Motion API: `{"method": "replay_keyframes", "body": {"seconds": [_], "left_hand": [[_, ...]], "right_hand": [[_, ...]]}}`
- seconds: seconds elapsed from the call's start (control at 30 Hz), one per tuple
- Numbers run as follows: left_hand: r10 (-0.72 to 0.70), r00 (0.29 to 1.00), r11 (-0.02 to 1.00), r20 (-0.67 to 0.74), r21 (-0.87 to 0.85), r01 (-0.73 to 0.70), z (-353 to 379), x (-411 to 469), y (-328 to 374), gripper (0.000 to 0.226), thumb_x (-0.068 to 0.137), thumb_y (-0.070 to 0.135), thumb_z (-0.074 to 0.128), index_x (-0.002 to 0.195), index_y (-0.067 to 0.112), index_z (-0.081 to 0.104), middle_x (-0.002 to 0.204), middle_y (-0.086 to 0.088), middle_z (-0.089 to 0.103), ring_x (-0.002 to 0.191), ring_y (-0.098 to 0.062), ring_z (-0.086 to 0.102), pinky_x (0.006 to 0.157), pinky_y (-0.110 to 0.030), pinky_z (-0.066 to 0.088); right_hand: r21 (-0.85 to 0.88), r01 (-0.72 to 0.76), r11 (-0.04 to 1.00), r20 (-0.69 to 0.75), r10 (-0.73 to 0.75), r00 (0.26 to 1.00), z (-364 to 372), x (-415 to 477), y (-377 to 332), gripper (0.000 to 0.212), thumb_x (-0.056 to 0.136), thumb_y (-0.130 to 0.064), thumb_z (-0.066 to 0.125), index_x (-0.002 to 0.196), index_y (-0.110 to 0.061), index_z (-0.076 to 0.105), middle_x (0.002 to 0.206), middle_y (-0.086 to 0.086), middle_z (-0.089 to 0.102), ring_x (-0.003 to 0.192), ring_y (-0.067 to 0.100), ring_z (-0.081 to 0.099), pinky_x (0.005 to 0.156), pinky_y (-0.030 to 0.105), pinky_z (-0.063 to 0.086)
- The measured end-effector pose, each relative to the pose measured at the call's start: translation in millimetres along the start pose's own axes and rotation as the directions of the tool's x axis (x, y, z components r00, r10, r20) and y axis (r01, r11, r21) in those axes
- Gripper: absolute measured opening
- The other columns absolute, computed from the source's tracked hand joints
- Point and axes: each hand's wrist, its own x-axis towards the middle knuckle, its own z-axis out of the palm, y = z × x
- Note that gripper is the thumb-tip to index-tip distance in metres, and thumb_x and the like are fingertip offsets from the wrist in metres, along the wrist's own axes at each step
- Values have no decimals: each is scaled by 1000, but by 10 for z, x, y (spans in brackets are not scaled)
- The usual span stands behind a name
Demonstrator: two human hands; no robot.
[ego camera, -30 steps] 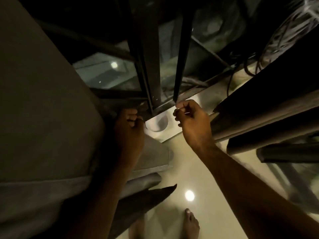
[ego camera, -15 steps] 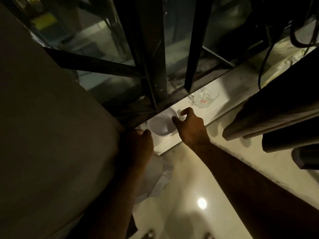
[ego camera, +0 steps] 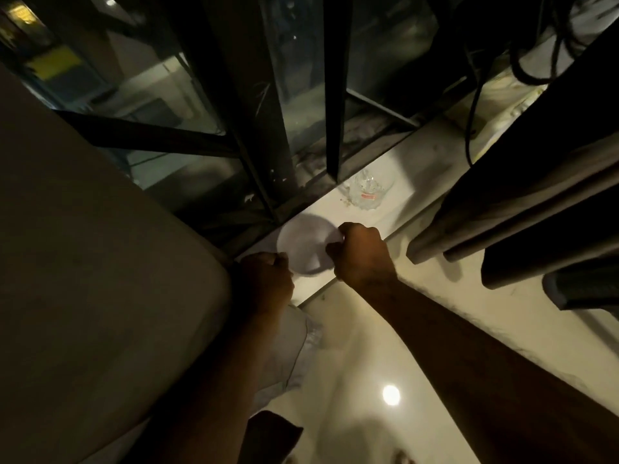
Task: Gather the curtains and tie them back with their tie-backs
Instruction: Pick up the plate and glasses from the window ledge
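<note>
At the far left we saw the pale left curtain (ego camera: 100, 262) filling that side of the view. It hung in a broad mass, and its lower edge trailed onto the glossy floor (ego camera: 351, 346). The left hand (ego camera: 264, 283) sat right at that curtain's inner edge, knuckles up. Its fingers were curled tight together into a fist. In the dim light we could not tell what they held, or whether a tie-back was among them.

Behind the hands stood the dark window frame (ego camera: 268, 128), its bars rising from the white sill (ego camera: 418, 169). A white bowl (ego camera: 301, 246) rested on the sill between the two hands, touching the left fist at its near edge. The right hand (ego camera: 360, 254) gripped the bowl's right rim, with its fingers bent over the edge and pinching it. The forearm ran back toward the lower right.

Further along the sill, near the frame and apart from the bowl, stood a clear glass (ego camera: 366, 192). A round light reflection (ego camera: 391, 394) shone on the floor below the right forearm.

On the right we saw the dark right curtain (ego camera: 536, 202) hanging in heavy folds with its hem above the floor, well apart from both hands. Black cables (ego camera: 522, 72) looped over the sill behind it.
</note>
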Motion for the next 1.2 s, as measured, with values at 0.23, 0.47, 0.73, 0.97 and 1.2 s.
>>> {"method": "replay_keyframes", "body": {"seconds": [0.23,0.47,0.73,0.97,1.2], "left_hand": [[167,983,981,74,86,-173,96,-872,691,31,77,32,50,70,7,67,75,-13,74,75,-35,72,77,-47,58],[457,867,874,199,78,-479,169,-2213,1691,21,89,25,54,75,15,65,73,1,71,76,-22,66,67,-35,53],[679,634,716,370,-145,-682,484,-3629,2904,19,89,29,61,75,17,64,63,1,68,66,-20,66,67,-38,57],[730,432,601,529,-195,-775,1622,-4218,3776,18,88,25,61,72,19,63,67,-2,69,70,-22,69,75,-47,58],[651,456,621,607,-79,-780,3736,-4166,4205,19,92,22,61,76,14,68,74,-2,71,69,-21,70,73,-40,59]], "right_hand": [[54,-102,993,-197,111,974,-1020,-738,127,23,89,-26,54,96,-7,67,85,19,73,79,39,71,79,46,60],[173,-185,967,-452,245,858,-2367,-1878,254,30,90,-22,59,116,-12,68,89,12,74,75,33,72,71,48,63],[315,-203,927,-644,366,672,-3997,-3197,486,24,90,-15,62,111,-11,72,71,5,71,54,24,71,55,40,63],[366,-163,916,-756,395,522,-5110,-3298,1423,25,86,-13,61,106,-7,74,78,14,73,67,31,71,66,47,63],[468,-200,861,-688,497,529,-5931,-2480,3021,29,90,-12,55,114,-10,70,81,11,73,55,24,72,57,41,63]]}}
